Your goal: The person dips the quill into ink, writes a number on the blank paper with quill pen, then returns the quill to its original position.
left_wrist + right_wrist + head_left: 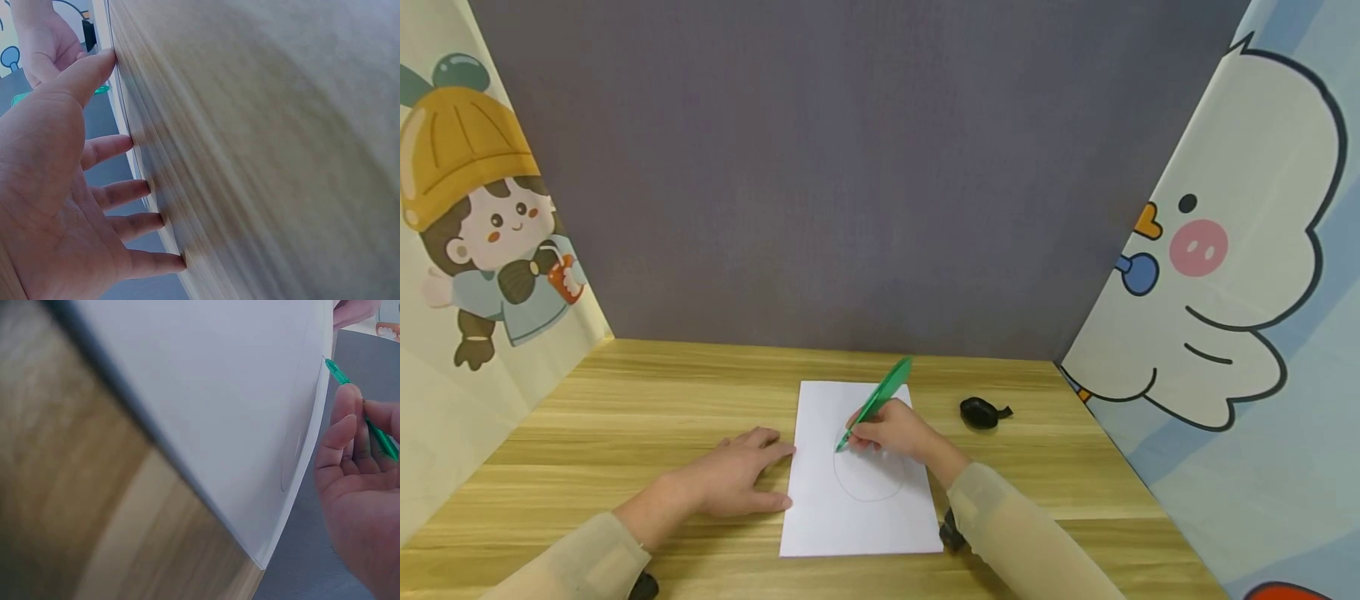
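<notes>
A white sheet of paper [816, 525] lies on the wooden table, with a thin, round, partly drawn outline on it. My right hand [895, 429] pinches a green pen [883, 393] with a broad, leaf-like upper end, its tip down at the left side of the outline. In the right wrist view the pen [336, 370] slants out between thumb and fingers, and its tip meets the paper [206, 375]. My left hand [741, 477] rests beside the sheet with fingers spread, the thumb and index fingertips at the paper's left edge. Its fingertips touch the tabletop in the left wrist view.
A small black rounded object with a short tab [980, 413] sits on the table [700, 383] right of the paper. Behind the table stands a dark grey panel [835, 183]. Cartoon-printed walls [1247, 283] close off both sides.
</notes>
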`<act>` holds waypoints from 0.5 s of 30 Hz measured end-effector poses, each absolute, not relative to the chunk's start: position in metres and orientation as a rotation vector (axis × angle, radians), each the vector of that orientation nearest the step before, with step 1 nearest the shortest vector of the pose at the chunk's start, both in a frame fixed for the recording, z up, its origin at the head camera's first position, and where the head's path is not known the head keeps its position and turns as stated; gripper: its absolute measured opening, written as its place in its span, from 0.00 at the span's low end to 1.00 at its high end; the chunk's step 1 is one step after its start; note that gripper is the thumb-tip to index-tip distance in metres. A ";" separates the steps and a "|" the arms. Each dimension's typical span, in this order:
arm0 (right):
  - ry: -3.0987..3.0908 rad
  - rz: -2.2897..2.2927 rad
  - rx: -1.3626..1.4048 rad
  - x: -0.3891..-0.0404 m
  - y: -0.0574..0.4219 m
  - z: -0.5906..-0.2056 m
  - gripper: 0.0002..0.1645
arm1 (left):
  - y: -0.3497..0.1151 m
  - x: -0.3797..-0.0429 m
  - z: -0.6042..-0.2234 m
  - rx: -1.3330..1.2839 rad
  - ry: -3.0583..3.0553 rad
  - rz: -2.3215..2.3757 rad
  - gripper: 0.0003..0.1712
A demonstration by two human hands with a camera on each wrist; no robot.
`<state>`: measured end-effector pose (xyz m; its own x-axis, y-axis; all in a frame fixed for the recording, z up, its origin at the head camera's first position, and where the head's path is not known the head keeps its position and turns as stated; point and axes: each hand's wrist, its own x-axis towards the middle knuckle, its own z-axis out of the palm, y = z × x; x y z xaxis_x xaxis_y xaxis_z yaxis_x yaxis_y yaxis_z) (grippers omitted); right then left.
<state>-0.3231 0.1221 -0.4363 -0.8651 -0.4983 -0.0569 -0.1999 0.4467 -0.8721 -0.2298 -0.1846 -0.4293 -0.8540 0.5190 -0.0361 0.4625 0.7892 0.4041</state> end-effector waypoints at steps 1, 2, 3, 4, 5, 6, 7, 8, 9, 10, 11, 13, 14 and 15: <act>2.394 -1.386 -0.596 -0.323 0.122 -0.437 0.11 | -0.185 -0.230 -0.429 0.775 2.833 0.585 0.50; 2.393 -1.387 -0.596 -0.323 0.122 -0.437 0.11 | -0.185 -0.230 -0.429 0.776 2.833 0.585 0.50; 2.393 -1.388 -0.598 -0.323 0.122 -0.437 0.11 | -0.185 -0.230 -0.430 0.774 2.833 0.585 0.50; 2.394 -1.388 -0.601 -0.323 0.122 -0.437 0.11 | -0.185 -0.230 -0.430 0.775 2.833 0.584 0.49; 2.394 -1.388 -0.602 -0.323 0.122 -0.437 0.11 | -0.184 -0.230 -0.430 0.769 2.833 0.584 0.49; 2.396 -1.387 -0.606 -0.323 0.122 -0.437 0.11 | -0.184 -0.230 -0.430 0.769 2.833 0.583 0.49; 2.396 -1.387 -0.606 -0.323 0.122 -0.437 0.11 | -0.185 -0.230 -0.430 0.763 2.833 0.584 0.49; 2.398 -1.386 -0.606 -0.323 0.122 -0.438 0.11 | -0.185 -0.230 -0.430 0.765 2.834 0.583 0.49; 2.398 -1.387 -0.606 -0.323 0.122 -0.437 0.11 | -0.184 -0.230 -0.430 0.766 2.835 0.582 0.49; 2.398 -1.386 -0.607 -0.322 0.122 -0.438 0.11 | -0.184 -0.229 -0.430 0.768 2.836 0.580 0.49; 2.397 -1.386 -0.607 -0.322 0.123 -0.438 0.11 | -0.184 -0.229 -0.430 0.767 2.837 0.580 0.49; 2.396 -1.389 -0.605 -0.322 0.123 -0.437 0.11 | -0.185 -0.229 -0.431 0.764 2.837 0.579 0.49; 2.395 -1.390 -0.605 -0.322 0.123 -0.437 0.11 | -0.185 -0.229 -0.431 0.763 2.837 0.579 0.50; 2.392 -1.391 -0.606 -0.322 0.123 -0.437 0.11 | -0.185 -0.229 -0.431 0.761 2.836 0.579 0.50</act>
<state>-0.3218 0.1226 -0.4369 -0.8633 -0.5021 -0.0519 -0.2033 0.4400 -0.8747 -0.2294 -0.1846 -0.4311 -0.8604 0.5078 -0.0425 0.4505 0.7970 0.4022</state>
